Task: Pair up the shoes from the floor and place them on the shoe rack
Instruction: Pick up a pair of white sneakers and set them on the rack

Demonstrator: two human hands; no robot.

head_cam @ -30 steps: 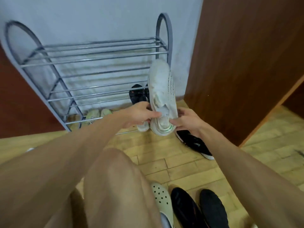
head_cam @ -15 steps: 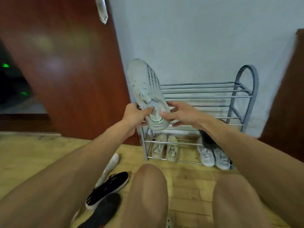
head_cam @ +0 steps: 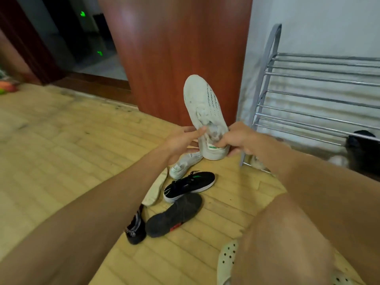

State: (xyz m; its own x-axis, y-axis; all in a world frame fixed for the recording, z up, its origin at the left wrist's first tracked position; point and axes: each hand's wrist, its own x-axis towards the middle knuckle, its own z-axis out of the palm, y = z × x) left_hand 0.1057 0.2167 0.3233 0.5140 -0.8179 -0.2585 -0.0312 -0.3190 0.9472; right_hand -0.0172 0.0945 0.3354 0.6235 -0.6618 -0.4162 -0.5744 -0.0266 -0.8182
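The shoe rack [head_cam: 308,95] runs off the right edge of our view. Left of it we hold a white sneaker [head_cam: 205,112] toe-up in the air. Our right hand [head_cam: 236,138] curls round its heel. Our left hand [head_cam: 183,140] touches its side, but we cannot tell whether it grips. Below, our left arm half hides a black shoe [head_cam: 135,229].

Centre: white sneaker [head_cam: 203,108], rows of dark dots down one side, green heel label. Below it: second white sneaker [head_cam: 185,164], green trim; black sneaker [head_cam: 189,186], white sole, green mark; dark grey shoe [head_cam: 174,214], red patch; black shoe [head_cam: 135,229], white lettering. Lower right: cream clog [head_cam: 227,262], dark holes. Right: silver-grey rack [head_cam: 320,77]. Left: pale yellow plank floor [head_cam: 61,140]. Top centre: reddish-brown door [head_cam: 174,48].
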